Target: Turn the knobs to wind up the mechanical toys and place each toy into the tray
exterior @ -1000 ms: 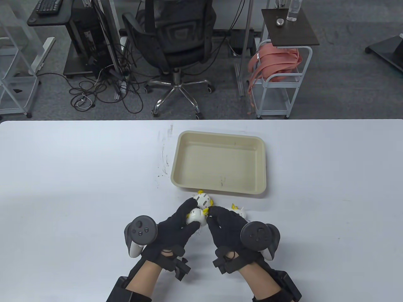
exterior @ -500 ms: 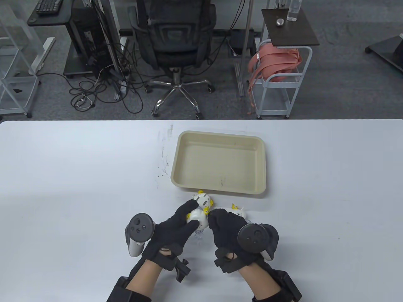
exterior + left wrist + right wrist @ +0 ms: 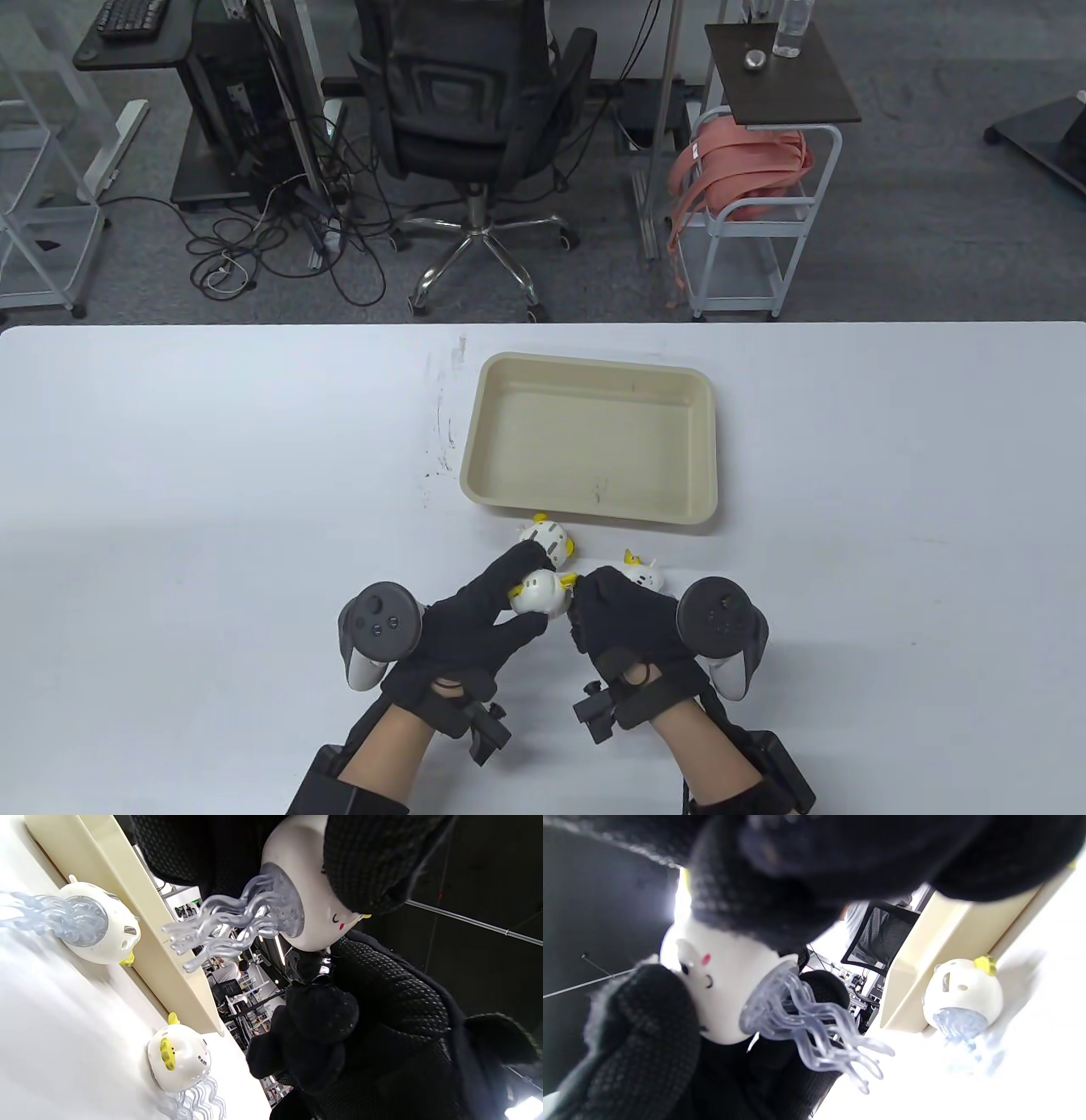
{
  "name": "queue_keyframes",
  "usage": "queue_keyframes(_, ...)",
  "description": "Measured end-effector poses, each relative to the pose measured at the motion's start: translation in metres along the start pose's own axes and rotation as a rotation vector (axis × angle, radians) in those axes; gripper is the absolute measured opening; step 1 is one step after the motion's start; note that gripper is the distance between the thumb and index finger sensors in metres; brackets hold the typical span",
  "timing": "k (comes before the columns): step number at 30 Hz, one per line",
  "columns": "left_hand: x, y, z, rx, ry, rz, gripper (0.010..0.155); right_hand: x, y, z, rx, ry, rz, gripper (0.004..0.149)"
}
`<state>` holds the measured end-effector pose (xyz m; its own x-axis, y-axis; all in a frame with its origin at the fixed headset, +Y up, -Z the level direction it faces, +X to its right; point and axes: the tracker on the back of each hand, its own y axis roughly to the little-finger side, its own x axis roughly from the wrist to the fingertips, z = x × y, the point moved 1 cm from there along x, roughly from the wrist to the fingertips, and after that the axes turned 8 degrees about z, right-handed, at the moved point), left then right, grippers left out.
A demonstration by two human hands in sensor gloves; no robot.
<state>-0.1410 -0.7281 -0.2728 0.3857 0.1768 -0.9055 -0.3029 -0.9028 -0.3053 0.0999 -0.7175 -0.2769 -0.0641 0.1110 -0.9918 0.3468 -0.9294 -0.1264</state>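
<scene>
I see two toys, one (image 3: 547, 541) and another (image 3: 640, 575), between my hands and the tray (image 3: 594, 509); open table (image 3: 212, 475) flanks both sides.

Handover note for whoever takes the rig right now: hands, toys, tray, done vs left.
Left hand: grips the held jellyfish toy, lifted off the table.
Right hand: fingers curled at that toy's yellow knob; the exact grip is hidden.
Two more jellyfish toys sit on the table: one near the tray's front rim, one beside the right hand.
Tray: holds no toys.
Done: nothing placed yet.
Left: finish winding, place this toy, then the other two.
</scene>
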Motion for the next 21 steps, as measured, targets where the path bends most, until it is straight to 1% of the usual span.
queue_keyframes(3, 0.000, 0.001, -0.001, 0.010, 0.000, 0.003, 0.072, -0.001, -0.002, 0.000, -0.046, 0.000, -0.020, 0.043)
queue_keyframes(13, 0.000, 0.007, 0.002, 0.017, -0.040, 0.054, 0.071, -0.008, -0.015, 0.001, -0.156, 0.113, -0.160, 0.042)
queue_keyframes(15, 0.000, 0.008, 0.002, 0.015, -0.052, 0.059, 0.070, -0.009, -0.017, 0.003, -0.169, 0.084, -0.196, 0.043)
queue_keyframes(17, -0.001, 0.009, 0.005, -0.019, -0.061, 0.072, 0.070, -0.009, -0.017, 0.007, -0.164, 0.060, -0.203, 0.045)
queue_keyframes(19, -0.001, 0.012, 0.006, -0.067, -0.059, 0.081, 0.070, -0.010, -0.019, 0.012, -0.196, 0.013, -0.207, 0.049)
queue_keyframes(21, 0.000, 0.014, 0.007, -0.122, -0.049, 0.087, 0.070, -0.011, -0.022, 0.014, -0.215, 0.015, -0.233, 0.049)
